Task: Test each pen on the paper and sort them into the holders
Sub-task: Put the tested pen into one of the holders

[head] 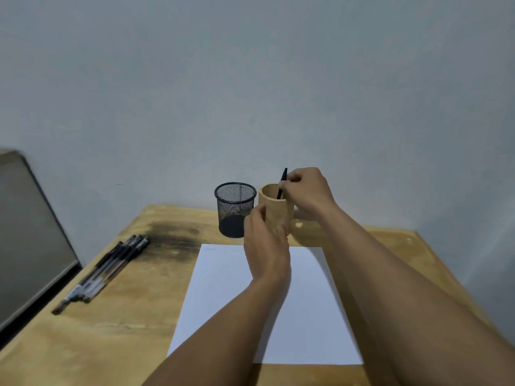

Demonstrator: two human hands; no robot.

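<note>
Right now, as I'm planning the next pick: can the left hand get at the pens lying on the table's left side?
Probably yes, once the left hand lets go of the wooden holder; nothing stands between it and the loose pens.

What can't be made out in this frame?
Head view only:
- Slim black pen, pinched by the right hand: lower end hidden inside the round wooden holder.
- Bundle of dark pens: blurred and overlapping, count unclear.
- White paper sheet: faint mark at its far-left corner too small to read.
</note>
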